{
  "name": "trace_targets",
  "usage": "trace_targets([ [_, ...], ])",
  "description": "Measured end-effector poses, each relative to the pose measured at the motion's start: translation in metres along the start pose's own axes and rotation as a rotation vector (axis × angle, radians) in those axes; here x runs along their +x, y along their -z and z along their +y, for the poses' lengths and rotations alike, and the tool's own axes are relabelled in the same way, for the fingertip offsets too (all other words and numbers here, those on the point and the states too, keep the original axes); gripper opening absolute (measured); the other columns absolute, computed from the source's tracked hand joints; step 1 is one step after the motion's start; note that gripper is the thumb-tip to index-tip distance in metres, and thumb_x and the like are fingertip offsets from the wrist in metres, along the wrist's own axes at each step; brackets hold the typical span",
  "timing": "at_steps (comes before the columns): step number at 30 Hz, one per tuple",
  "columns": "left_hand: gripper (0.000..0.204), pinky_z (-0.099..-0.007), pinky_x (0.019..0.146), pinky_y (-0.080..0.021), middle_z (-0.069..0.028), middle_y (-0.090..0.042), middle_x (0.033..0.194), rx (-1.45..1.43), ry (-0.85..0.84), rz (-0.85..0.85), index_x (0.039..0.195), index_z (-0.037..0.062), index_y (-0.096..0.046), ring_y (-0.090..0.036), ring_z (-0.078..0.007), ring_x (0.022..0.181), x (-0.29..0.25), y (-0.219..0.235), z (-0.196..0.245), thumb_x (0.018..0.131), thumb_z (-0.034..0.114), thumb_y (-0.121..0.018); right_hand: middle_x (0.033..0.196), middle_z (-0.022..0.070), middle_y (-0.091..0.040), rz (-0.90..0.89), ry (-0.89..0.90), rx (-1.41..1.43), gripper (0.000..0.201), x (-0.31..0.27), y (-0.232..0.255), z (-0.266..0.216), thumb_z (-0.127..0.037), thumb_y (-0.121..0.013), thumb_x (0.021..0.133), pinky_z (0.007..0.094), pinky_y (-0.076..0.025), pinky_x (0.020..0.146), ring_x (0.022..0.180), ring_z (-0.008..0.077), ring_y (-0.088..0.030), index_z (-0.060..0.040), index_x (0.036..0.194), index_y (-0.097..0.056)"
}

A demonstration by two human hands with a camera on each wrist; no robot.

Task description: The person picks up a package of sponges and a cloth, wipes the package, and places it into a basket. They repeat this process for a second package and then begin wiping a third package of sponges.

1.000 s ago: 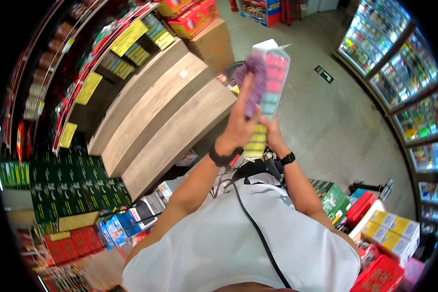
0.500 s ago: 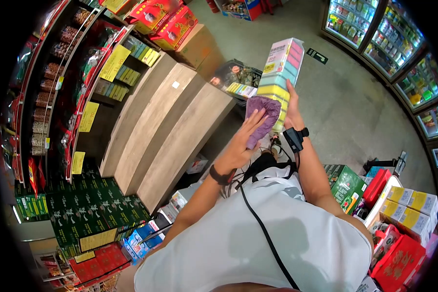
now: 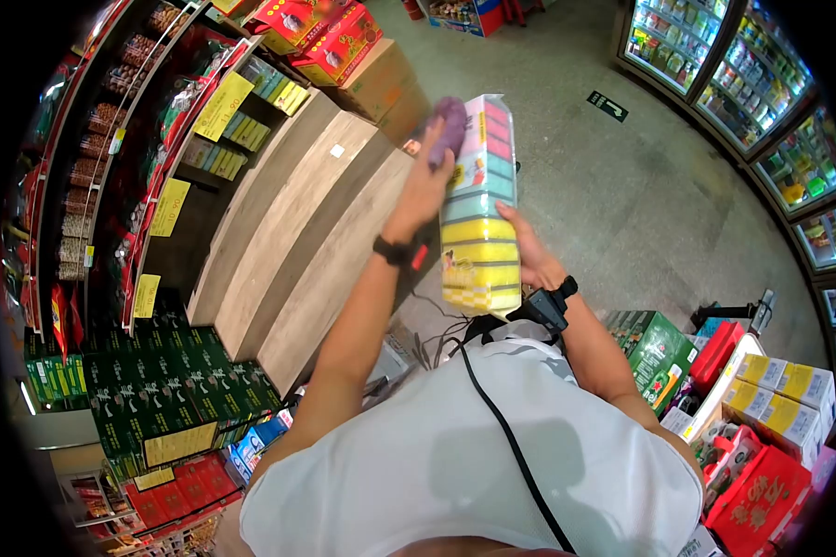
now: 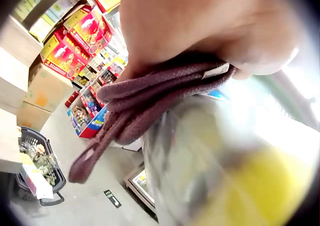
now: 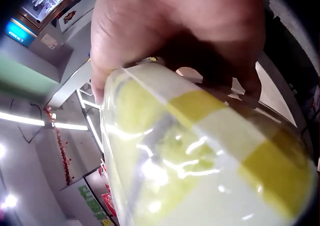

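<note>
Head view, left to right: yellow price cards (image 3: 167, 207) face outward, presumably for easy reading. Stepped wooden display (image 3: 320, 200) next. Left hand (image 3: 423, 195) pinches a folded purple cloth (image 3: 450, 130) between thumb and fingers, at the upper left edge of the plastic-wrapped sponge pack (image 3: 478, 209); blurred, contact cannot be told. Pack held off the floor (image 3: 585, 223), long axis pointing away from the body. Right hand (image 3: 532, 246) clasps its right side, thumb in front, fingers wrapped round, likely to steady it while leaving the printed face uncovered.

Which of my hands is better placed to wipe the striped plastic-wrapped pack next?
Likely your left hand: it holds the bunched purple fabric cloth beside the long, plastic-wrapped pink, blue and yellow pack, which your right hand is busy gripping.
</note>
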State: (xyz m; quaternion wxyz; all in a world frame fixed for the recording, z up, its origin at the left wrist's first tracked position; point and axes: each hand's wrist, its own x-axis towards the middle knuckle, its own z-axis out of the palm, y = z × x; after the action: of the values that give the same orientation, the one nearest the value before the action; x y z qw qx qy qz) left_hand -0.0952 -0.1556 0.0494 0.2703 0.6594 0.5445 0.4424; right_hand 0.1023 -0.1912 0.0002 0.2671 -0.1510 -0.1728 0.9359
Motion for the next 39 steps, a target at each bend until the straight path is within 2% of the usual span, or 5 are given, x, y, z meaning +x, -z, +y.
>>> trace_targets([
  [6,0.053,-0.0301,0.095,-0.043,-0.0108,-0.059,0.121,-0.233,0.301,0.122,0.13,-0.0071,-0.047,-0.055,-0.0179,0.106,0.034,0.05,-0.033,0.1,0.038,-0.044,0.12,0.0174,-0.061,-0.008,-0.145,-0.151,0.064,0.001,0.008,0.021,-0.044,-0.06,0.089,0.0391,-0.053,0.09,0.103,0.0247,-0.064,0.0013,0.132,-0.046],
  [21,0.048,-0.0321,0.096,-0.044,-0.013,-0.065,0.113,-0.532,0.095,-0.104,0.114,-0.0065,-0.059,-0.06,-0.0194,0.103,0.013,0.098,-0.004,0.099,0.038,-0.049,0.107,0.0069,-0.065,-0.021,-0.049,-0.428,0.048,0.031,0.022,0.042,-0.032,-0.066,0.087,0.0318,-0.055,0.074,0.086,0.0147,-0.066,-0.0037,0.124,-0.053],
  [23,0.051,-0.0249,0.063,-0.053,-0.0078,-0.068,0.095,-0.471,0.008,-0.069,0.111,-0.0043,-0.061,-0.065,-0.0126,0.076,0.013,0.091,0.013,0.099,0.042,-0.045,0.106,0.0068,-0.065,-0.012,-0.073,-0.45,0.048,0.031,0.025,0.042,-0.031,-0.065,0.087,0.0312,-0.055,0.074,0.086,0.0145,-0.065,-0.0033,0.124,-0.053],
  [26,0.051,-0.0189,0.029,-0.036,-0.0055,-0.066,0.08,-0.285,0.117,-0.039,0.109,-0.0033,-0.062,-0.053,-0.0063,0.047,0.01,0.093,0.013,0.097,0.044,-0.046,0.105,0.0073,-0.065,-0.017,-0.065,-0.483,0.048,0.032,0.025,0.041,-0.031,-0.065,0.087,0.0307,-0.054,0.075,0.087,0.0152,-0.064,-0.0021,0.124,-0.053],
  [39,0.05,-0.0221,0.031,-0.039,-0.0086,-0.065,0.083,-0.536,0.076,0.001,0.115,-0.0022,-0.057,-0.055,-0.0095,0.043,0.017,0.076,-0.023,0.098,0.043,-0.045,0.1,0.0035,-0.064,0.17,-0.102,-0.525,0.037,0.047,0.048,0.037,-0.029,-0.064,0.089,0.029,-0.054,0.068,0.081,0.0126,-0.063,-0.0054,0.116,-0.058],
])
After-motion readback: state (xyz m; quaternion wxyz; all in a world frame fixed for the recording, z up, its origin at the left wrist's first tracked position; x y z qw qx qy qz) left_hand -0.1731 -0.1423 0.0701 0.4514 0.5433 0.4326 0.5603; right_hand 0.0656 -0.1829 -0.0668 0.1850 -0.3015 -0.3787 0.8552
